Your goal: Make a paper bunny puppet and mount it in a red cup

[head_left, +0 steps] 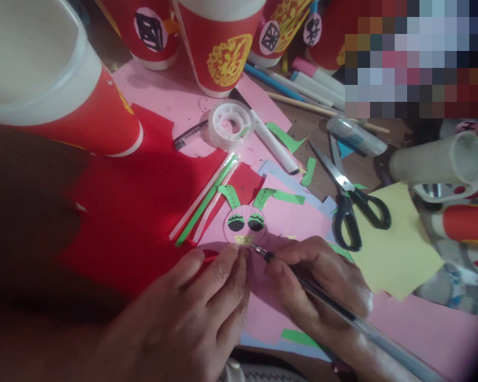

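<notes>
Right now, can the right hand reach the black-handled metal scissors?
Probably yes: the black-handled metal scissors lie uncovered near the right hand, though it holds a slim silver-tipped pen.

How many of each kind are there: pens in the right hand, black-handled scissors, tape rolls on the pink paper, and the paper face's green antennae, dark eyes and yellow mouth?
Pen in the right hand: 1
Black-handled scissors: 1 pair
Tape roll: 1
Green antennae: 2
Dark eyes: 2
Yellow mouth: 1
Total: 8

I could slide my left hand [201, 302] left across flat red paper [155, 196], but tall cups [223, 45] block the far side.
</notes>
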A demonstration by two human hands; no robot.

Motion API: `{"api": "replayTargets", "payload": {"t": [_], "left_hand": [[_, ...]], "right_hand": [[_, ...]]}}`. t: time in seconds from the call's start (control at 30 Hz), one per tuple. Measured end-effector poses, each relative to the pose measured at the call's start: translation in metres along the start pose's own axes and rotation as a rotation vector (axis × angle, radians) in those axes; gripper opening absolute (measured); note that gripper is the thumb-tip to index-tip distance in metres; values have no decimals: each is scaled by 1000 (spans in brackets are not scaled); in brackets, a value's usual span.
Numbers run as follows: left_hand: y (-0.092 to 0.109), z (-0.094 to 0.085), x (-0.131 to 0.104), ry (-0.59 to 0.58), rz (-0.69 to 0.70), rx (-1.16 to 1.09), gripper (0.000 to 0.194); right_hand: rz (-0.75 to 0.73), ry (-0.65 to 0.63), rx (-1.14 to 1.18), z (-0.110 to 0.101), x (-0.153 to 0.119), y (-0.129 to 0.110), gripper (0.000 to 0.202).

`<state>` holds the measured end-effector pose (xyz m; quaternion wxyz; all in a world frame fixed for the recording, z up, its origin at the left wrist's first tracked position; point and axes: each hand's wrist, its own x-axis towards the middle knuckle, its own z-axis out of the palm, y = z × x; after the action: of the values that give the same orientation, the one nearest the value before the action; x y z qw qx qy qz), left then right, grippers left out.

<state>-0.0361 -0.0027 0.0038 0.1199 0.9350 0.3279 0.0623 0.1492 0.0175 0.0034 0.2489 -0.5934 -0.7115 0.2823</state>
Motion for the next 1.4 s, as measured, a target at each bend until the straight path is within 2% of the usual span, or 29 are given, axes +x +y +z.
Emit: {"api": "replayTargets", "payload": {"t": [1.4], "left_hand": [[-2,1,1,13,36,-28,37]], "right_hand": [[7,20,-42,-1,0,1,9]]}}
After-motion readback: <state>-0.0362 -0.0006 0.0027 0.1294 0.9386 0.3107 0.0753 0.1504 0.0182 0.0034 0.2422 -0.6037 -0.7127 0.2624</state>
